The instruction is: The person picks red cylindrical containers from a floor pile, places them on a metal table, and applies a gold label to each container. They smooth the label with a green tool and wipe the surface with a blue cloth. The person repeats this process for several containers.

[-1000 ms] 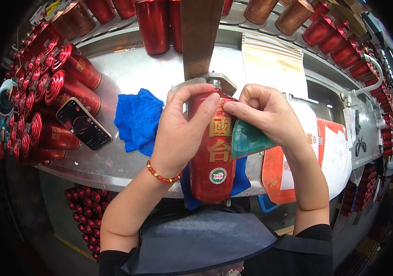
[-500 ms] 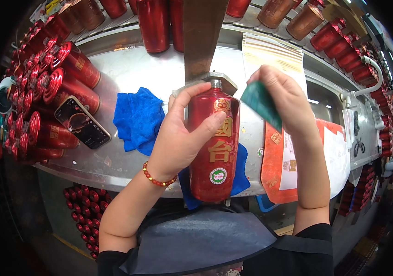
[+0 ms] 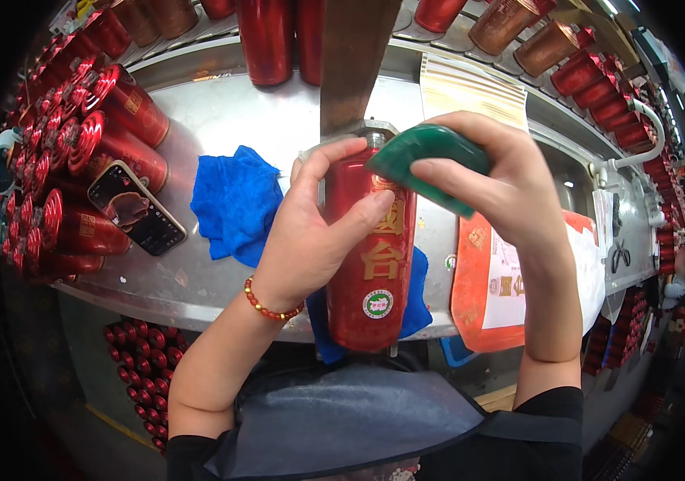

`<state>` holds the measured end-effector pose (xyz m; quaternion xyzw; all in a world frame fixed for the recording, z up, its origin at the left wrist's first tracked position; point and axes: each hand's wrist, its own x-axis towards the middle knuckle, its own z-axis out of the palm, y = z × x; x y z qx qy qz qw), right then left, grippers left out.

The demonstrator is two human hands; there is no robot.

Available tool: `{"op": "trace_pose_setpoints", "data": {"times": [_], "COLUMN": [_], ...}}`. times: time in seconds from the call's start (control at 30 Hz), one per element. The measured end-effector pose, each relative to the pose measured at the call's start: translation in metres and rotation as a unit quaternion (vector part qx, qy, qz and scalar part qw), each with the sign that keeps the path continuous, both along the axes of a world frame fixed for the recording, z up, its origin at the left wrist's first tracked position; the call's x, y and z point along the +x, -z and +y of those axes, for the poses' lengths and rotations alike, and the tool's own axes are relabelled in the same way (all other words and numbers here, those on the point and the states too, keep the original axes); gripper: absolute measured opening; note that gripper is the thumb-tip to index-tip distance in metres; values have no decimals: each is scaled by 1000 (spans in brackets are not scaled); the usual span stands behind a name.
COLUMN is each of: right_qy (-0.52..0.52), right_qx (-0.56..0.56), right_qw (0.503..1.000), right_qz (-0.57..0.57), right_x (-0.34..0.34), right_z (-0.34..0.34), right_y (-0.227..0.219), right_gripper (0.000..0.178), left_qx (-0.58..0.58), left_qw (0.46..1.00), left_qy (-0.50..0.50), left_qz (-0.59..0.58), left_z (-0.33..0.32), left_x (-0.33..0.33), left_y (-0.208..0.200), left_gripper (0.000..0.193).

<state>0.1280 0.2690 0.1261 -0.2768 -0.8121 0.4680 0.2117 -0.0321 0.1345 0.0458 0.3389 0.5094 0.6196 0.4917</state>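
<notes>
Steel worktop (image 3: pixel 198 264) runs under the hands, with rows of red bottles (image 3: pixel 94 152) lying on their sides at the left, a phone (image 3: pixel 135 207) resting against them, and a crumpled blue cloth (image 3: pixel 234 200) just beside the work. Left hand (image 3: pixel 310 240) is wrapped around the upper body of a red bottle (image 3: pixel 370 264), held upright over the worktop's near edge, apparently to steady it and keep its label facing up. Right hand (image 3: pixel 503 184) is closed on a green pad (image 3: pixel 427 160), pressed at the bottle's shoulder near the neck, likely placed there for wiping.
</notes>
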Motion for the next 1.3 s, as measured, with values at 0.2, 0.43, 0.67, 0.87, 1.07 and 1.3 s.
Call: {"op": "trace_pose_setpoints", "data": {"times": [0.2,0.43,0.67,0.87,1.07,1.3], "right_qy": [-29,-77,14,168,130,181], "right_qx": [-44,-20,-21,-58,-239,-249], "right_qw": [999,996,999,983,958,944], "right_qz": [-6,-28,-32,47,96,120], "right_x": [3,0,5,19,29,40], "right_z": [-5,5,7,-6,-35,-64], "right_y": [-4,-1,-8,23,45,59], "right_gripper": [27,28,26,21,20,22], "left_qx": [5,23,10,19,30,53], "left_qw": [999,991,998,995,988,965], "left_qy": [0,-20,-58,-83,-92,-122], "left_qz": [-49,-132,-38,60,120,225], "left_z": [-2,-12,-18,-18,-16,-17], "left_x": [0,-5,2,15,16,21], "left_y": [3,3,11,10,12,23], "left_gripper": [58,52,57,59,60,57]}}
